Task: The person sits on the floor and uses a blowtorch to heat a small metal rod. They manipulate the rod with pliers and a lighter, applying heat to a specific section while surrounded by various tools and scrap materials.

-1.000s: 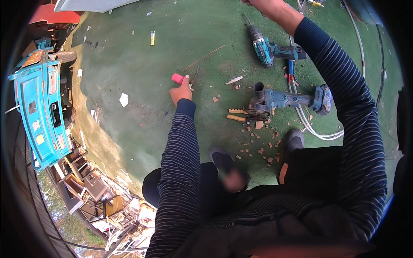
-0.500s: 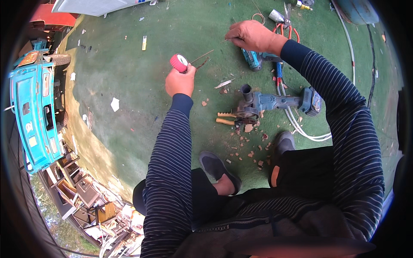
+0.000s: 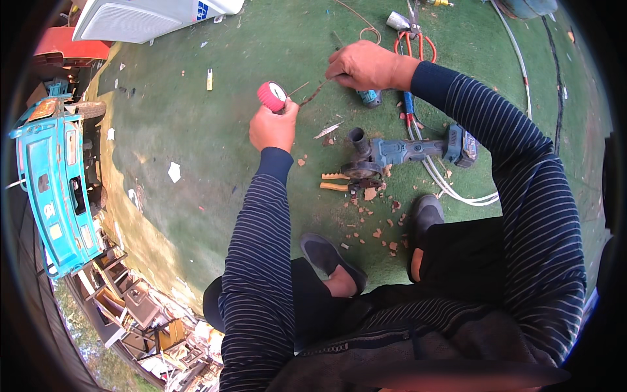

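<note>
My left hand (image 3: 273,129) is closed around a round red-rimmed gauge (image 3: 264,96) with a white dial. A thin copper-coloured rod and a dark, twisted strip (image 3: 312,95) stick out from beside it, toward the right. My right hand (image 3: 371,65) is pinched, palm down, its fingertips at the strip's far end; what lies between them is too small to make out. Behind that hand a looped thin copper tube (image 3: 370,31) lies on the floor, and a teal power tool (image 3: 370,98) is partly hidden beneath it.
Between my feet and hands lies a cordless cutting tool (image 3: 405,151) beside yellow-handled pliers (image 3: 334,185) and scattered chips. Red-handled shears (image 3: 418,47), white hoses (image 3: 437,176) and a silver cylinder (image 3: 397,21) are on the green floor. A lighter (image 3: 209,80) and turquoise metal body (image 3: 55,186) are left.
My right hand has moved left and slightly down, to the end of the twisted strip. My left hand still holds the gauge. The view has shifted, showing more of the white casing at the top.
</note>
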A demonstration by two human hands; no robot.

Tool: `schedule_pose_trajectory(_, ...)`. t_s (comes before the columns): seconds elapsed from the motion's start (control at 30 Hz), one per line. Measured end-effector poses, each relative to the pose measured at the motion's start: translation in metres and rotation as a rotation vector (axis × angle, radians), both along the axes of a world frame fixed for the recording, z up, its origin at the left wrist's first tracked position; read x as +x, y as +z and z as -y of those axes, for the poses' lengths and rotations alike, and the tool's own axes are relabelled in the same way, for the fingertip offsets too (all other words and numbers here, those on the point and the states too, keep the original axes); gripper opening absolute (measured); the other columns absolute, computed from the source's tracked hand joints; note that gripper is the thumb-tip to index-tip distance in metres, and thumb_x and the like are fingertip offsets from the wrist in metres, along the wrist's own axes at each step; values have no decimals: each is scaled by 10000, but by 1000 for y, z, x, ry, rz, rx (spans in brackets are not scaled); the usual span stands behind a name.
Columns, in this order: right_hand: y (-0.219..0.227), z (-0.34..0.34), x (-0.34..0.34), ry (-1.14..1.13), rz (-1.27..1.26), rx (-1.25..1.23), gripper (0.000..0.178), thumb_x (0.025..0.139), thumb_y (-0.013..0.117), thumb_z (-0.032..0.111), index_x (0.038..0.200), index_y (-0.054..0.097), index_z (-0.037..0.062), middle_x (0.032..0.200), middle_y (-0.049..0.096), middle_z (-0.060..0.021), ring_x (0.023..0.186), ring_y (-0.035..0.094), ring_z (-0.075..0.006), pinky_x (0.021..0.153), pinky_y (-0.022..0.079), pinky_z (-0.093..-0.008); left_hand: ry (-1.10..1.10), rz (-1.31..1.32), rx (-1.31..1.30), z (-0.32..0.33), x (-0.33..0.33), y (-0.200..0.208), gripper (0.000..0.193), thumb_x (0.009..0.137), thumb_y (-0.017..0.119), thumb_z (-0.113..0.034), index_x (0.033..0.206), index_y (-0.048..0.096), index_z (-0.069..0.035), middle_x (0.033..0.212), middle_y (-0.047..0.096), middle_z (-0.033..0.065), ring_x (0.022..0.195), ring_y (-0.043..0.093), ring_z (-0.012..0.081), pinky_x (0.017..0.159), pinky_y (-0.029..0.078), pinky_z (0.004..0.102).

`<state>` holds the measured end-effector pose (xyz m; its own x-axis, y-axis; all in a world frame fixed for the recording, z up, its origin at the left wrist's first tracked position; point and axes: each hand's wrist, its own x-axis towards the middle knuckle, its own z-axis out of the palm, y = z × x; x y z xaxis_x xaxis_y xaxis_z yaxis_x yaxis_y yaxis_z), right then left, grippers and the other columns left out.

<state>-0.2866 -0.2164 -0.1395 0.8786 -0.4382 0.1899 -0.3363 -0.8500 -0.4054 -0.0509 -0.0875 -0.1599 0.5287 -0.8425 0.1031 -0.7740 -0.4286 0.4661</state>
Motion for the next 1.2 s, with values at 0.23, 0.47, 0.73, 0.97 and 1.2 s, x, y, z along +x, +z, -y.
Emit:
schedule_pose_trajectory(0.23, 1, -2, 3, 24, -6, -30, 112, 879, 663, 134, 972, 717, 101, 922, 677, -98, 903, 683, -352, 741, 552, -467, 11, 23, 22, -3, 3, -1, 326, 793, 771, -415, 899, 792, -107, 824, 754, 151, 801, 734, 359, 721, 558, 444)
schedule_pose_trajectory(0.47, -2, -2, 4, 53, -83, -106, 81, 854, 655, 164, 851, 680, 86, 862, 676, -106, 853, 682, -361, 716, 550, -480, -29, 67, 85, -4, -3, 5, 355, 782, 747, -455, 855, 774, -110, 805, 743, 163, 798, 725, 392, 717, 563, 478)
schedule_pose_trajectory(0.73, -17, -7, 8, 117, -72, -72, 127, 804, 645, 197, 756, 685, 86, 754, 678, -142, 778, 673, -384, 690, 542, -490, -124, 60, 367, 5, -8, 13, 469, 776, 694, -501, 834, 781, -44, 838, 737, 224, 840, 727, 419, 763, 576, 467)
schedule_pose_trajectory(0.97, -15, -15, 9, 141, -192, -38, 134, 804, 667, 186, 760, 670, 59, 795, 678, -147, 811, 669, -395, 712, 540, -498, -219, -30, 488, 4, -5, 16, 481, 770, 709, -507, 826, 780, -34, 839, 735, 234, 845, 727, 414, 759, 568, 473)
schedule_pose_trajectory(1.2, 8, -18, 32, 146, -277, -90, 130, 777, 660, 161, 730, 696, 46, 717, 682, -160, 747, 676, -400, 677, 540, -496, -251, -29, 467, -3, 0, -6, 503, 834, 719, -510, 901, 781, -16, 855, 726, 255, 853, 710, 440, 772, 547, 510)
